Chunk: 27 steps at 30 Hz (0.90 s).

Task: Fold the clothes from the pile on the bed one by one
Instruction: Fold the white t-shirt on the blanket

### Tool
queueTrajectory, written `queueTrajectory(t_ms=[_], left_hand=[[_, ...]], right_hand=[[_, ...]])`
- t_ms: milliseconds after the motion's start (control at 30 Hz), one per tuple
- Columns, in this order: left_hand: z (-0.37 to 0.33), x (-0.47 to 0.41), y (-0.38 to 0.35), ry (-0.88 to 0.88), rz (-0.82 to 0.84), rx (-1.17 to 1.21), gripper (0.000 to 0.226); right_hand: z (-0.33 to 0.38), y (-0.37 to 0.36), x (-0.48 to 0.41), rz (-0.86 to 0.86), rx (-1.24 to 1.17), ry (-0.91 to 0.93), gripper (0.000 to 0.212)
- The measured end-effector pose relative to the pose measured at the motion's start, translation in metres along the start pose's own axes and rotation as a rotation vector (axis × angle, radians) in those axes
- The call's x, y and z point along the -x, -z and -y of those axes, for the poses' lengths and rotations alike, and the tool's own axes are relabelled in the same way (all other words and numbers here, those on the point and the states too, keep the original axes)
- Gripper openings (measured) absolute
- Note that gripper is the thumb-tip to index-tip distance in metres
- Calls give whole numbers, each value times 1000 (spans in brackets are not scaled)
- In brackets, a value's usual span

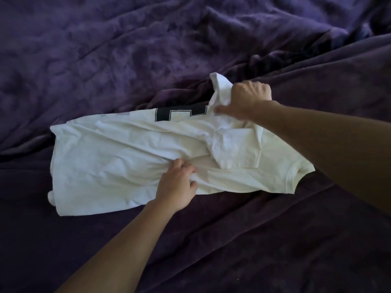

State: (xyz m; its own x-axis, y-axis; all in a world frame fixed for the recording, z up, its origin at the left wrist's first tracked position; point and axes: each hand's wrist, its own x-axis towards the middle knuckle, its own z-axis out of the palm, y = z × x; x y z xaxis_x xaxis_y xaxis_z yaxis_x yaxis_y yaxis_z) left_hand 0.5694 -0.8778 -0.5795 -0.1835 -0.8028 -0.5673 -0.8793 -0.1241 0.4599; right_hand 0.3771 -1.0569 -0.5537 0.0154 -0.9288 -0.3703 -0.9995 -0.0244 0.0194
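Purple plush blanket (105, 49) covered the bed across the whole view, rumpled, with a deep crease running in from the far right toward the hands.

Left hand (177, 187): fingers curled into the white T-shirt (116, 161), pinching a bunch of cloth at about mid-length near the shirt's near edge. Creases radiated from the grip.

Right hand (247, 100): farther from the person than the left, clenched on a wad of the same shirt at its far edge. Thumb lay out to the left along the cloth. A loose flap (219, 81) stood up just beyond the knuckles.

Shirt lay flat on the blanket, lengthwise, spanning both hands. Hem end lay well to the left of the left hand. Neck opening (296, 176) lay to the right of the left hand, just beside the right forearm. One short sleeve (237, 149) lay folded over the body of the shirt, between the two hands.

Black block print (179, 112) showed at the far edge, just left of the right hand; only part of it was exposed and could not be read.

Small white corner (50, 196) poked out beyond the hem end, at the near side.
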Motion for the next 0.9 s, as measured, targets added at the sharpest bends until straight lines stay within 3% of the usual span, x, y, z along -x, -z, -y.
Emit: queueTrajectory(t_ms=[67,133,200,233,367,467,567,633,733,833,900], left_hand=[[3,-2,-2,5,9,17,38],[6,-5,-2,4,11,33,37],[8,-9,-2,0,9,36,35],[9,-12,-2,2,7,39,33],[11,-21,2,7,5,53,28],[13,-24,3,8,29,52,27],[15,-24,2,16,33,49,28],[14,-24,1,17,31,37,29],[12,-23,2,25,34,29,30],[12,-19,3,22,52,60,32],[13,-15,5,20,60,91,32]], right_hand=[[-2,-3,-12,2,-45,-93,68],[-12,8,-35,25,-363,-241,50],[-22,23,-53,239,-822,-302,23],[-24,29,-55,394,-940,-295,16],[-41,29,-42,871,-1030,-341,20],[-50,26,-31,1030,-994,-276,29],[-62,33,-43,758,-1087,-272,14],[-69,44,-50,534,-1150,-235,19],[-72,63,-47,153,-937,-80,22],[-59,64,2,-204,-632,339,13],[-57,46,54,-148,-424,599,11]])
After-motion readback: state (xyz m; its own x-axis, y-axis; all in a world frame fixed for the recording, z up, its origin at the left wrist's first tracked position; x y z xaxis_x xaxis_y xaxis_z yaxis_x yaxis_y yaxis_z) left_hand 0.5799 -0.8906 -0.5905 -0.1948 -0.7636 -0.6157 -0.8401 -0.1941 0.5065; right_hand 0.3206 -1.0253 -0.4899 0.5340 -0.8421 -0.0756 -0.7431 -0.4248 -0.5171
